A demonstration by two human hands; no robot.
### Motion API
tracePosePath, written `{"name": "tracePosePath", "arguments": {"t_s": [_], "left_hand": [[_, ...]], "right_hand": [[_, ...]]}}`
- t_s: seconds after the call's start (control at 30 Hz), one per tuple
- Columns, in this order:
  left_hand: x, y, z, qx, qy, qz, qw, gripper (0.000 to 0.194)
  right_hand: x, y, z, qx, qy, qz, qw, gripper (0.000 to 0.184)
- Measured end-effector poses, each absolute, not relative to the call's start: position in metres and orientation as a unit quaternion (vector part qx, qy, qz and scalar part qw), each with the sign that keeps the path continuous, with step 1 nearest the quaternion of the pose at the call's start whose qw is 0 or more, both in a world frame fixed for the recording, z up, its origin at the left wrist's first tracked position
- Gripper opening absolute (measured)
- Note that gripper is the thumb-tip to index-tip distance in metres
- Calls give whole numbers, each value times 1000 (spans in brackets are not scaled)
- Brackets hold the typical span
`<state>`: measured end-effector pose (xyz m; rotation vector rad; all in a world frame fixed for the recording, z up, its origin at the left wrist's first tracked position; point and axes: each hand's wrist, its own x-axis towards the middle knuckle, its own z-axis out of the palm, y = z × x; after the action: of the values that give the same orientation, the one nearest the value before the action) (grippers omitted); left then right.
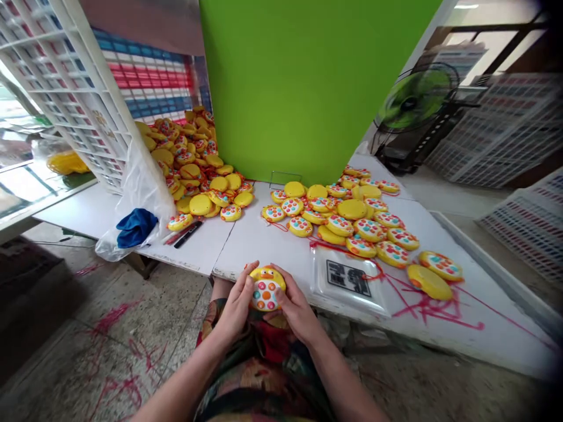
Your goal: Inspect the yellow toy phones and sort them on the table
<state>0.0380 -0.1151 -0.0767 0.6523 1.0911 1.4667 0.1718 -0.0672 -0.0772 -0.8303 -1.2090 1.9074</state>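
Note:
Between my two hands, just off the table's front edge, is a yellow duck-faced toy [266, 288] with a white front and several coloured round buttons facing up. My left hand [240, 296] wraps its left side, thumb on the rim. From the right, my right hand [297, 305] grips it with the thumb against the front. Its underside is hidden. Similar yellow toys [352, 209] lie loosely grouped on the table beyond, some face up, some face down. A large heap of them [190, 171] spills from the left.
A green board [308, 88] stands upright at the back. Right of my hands lies a clear plastic tray [347, 278] with a black printed pattern. To the left are a blue cloth [136, 227], a black pen [187, 234] and a white crate [79, 88]. A fan [413, 99] stands behind right.

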Motion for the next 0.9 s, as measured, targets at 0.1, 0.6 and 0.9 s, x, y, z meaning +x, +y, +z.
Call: {"name": "tracePosePath", "arguments": {"t_s": [0.1,0.6,0.9], "left_hand": [[30,-95,-81,306,456,622,558,62],[21,-57,-98,305,505,600,540,41],[19,-49,-100,303,535,587,528,35]], "right_hand": [[160,-46,-85,-344,-510,682,396,55],[150,-18,-115,-383,-532,647,389,50],[151,-18,-112,-367,-580,619,381,44]]}}
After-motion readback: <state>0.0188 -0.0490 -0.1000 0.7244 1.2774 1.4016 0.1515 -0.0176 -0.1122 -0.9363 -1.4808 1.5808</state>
